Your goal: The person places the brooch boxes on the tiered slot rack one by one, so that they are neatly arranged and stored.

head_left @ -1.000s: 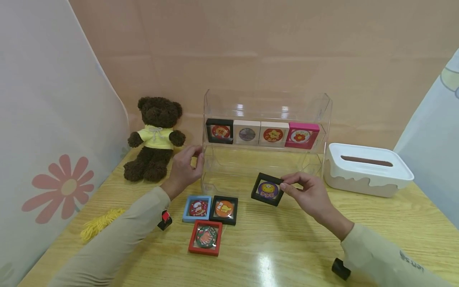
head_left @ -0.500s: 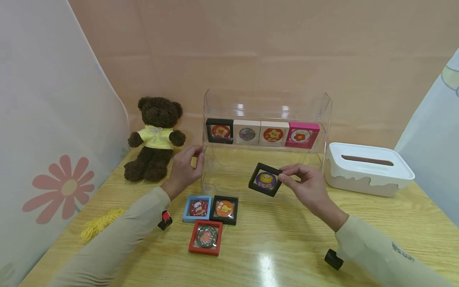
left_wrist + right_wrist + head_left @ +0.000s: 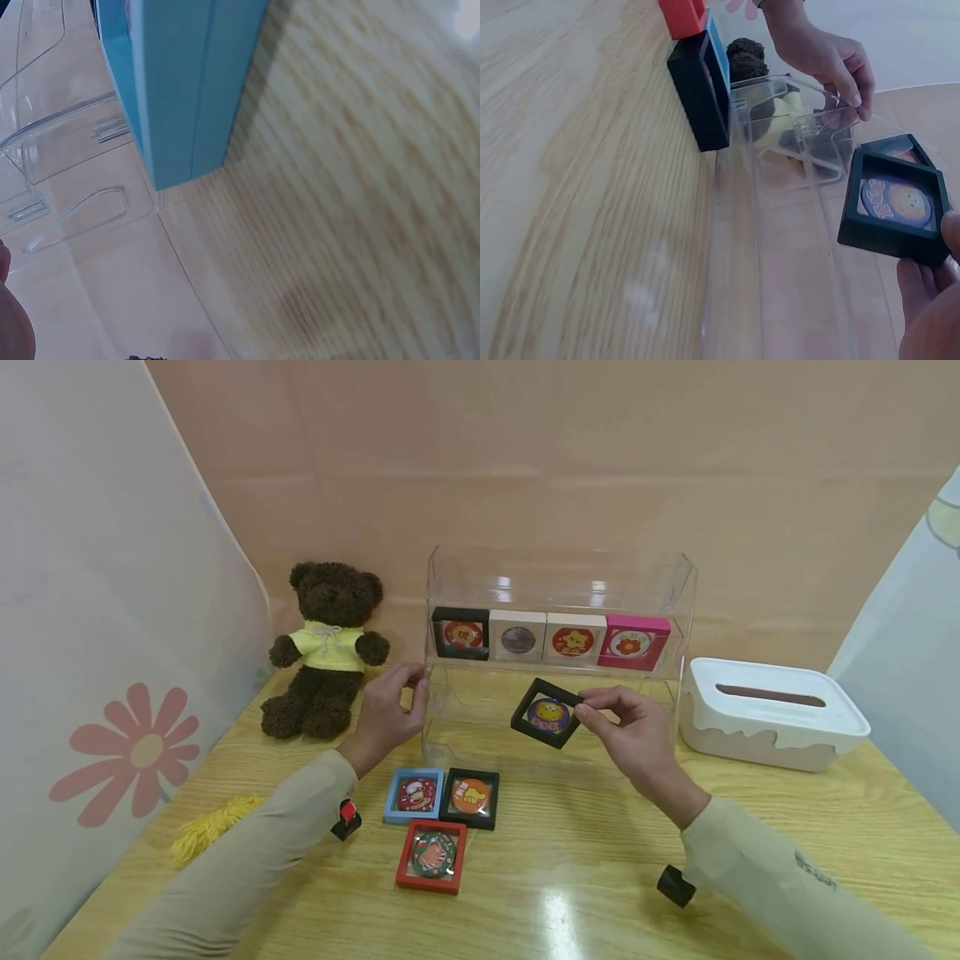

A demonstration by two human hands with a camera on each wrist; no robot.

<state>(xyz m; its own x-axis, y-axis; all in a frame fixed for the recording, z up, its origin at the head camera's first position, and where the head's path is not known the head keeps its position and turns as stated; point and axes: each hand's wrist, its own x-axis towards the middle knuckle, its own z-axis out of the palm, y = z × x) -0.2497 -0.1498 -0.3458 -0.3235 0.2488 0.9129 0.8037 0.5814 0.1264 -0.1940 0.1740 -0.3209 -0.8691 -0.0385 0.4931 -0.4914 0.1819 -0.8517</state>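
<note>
My right hand (image 3: 633,731) pinches the right corner of a black square display frame (image 3: 519,723) with a purple round badge inside. Tilted, that frame is held up in front of the lower tiers of a clear plastic display rack (image 3: 480,668). In the right wrist view, thumb and fingers grip the black frame (image 3: 889,238) by its edge. My left hand (image 3: 390,706) pinches the rack's left side edge. Along an upper tier stand a black frame (image 3: 461,635), two white frames (image 3: 517,636) and a pink frame (image 3: 635,642), each with a round badge.
A blue frame (image 3: 414,795), another black frame (image 3: 470,798) and a red frame (image 3: 431,857) lie on the wooden table (image 3: 555,860) before the rack. A brown teddy bear (image 3: 327,647) and yellow yarn (image 3: 213,827) are at left. At right stands a white tissue box (image 3: 776,714).
My right hand has lifted the black frame with the purple badge up and slightly left, closer to the rack's tiers. The left hand stays at the rack's side.
</note>
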